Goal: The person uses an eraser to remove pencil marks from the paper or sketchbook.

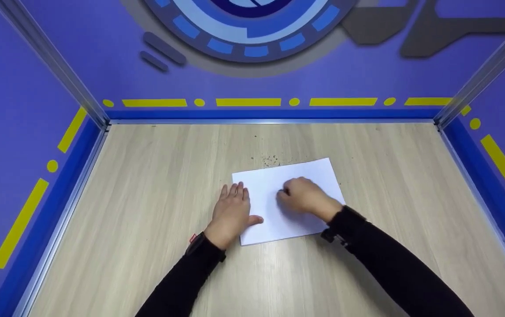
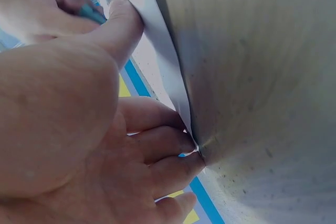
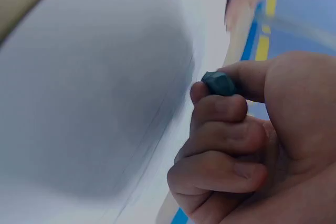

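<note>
Pinching a faceted teal lump (image 3: 218,83) over smooth rectangular paper (image 1: 266,193)

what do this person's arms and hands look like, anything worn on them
The bare left hand and bare right hand have no gloves. A long, plain black left sleeve and matching black right sleeve cover the arms to the wrists. A small red-edged tag shows by the left wrist; a small dark fitting shows at the right.
</note>
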Demonstrator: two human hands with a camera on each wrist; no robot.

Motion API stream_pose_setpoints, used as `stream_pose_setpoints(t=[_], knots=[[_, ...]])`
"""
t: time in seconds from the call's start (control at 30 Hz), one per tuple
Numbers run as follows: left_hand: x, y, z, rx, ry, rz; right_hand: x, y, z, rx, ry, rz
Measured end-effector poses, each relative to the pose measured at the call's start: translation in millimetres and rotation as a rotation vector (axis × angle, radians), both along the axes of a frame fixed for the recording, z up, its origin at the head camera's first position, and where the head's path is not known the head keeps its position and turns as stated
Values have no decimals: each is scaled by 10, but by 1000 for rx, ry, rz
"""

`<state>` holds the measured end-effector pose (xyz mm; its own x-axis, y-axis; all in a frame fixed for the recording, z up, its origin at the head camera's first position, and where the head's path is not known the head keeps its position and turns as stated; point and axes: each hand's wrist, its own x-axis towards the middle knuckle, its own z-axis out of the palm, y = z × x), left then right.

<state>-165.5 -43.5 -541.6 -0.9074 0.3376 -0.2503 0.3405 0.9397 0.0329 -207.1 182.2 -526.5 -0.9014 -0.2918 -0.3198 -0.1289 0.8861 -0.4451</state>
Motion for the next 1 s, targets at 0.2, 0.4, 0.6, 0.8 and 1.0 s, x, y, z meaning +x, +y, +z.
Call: stream_pose_setpoints(t=[0.2,0.4,0.6,0.8,1.0], knots=[[34,-24,-8,5,43,-22,-37,-536,-46,89,55,103],[31,-19,4,1,40,-24,-76,-580,-111,94,54,117],[-5,-10,33,-21,26,-10,-72,-129,-100,48,49,40],[-33,9,39,-14,-24,15,-36,619,-146,-35,77,-57],[-2,-15,-5,6,-15,18,27,1063,-149,8,87,-121]])
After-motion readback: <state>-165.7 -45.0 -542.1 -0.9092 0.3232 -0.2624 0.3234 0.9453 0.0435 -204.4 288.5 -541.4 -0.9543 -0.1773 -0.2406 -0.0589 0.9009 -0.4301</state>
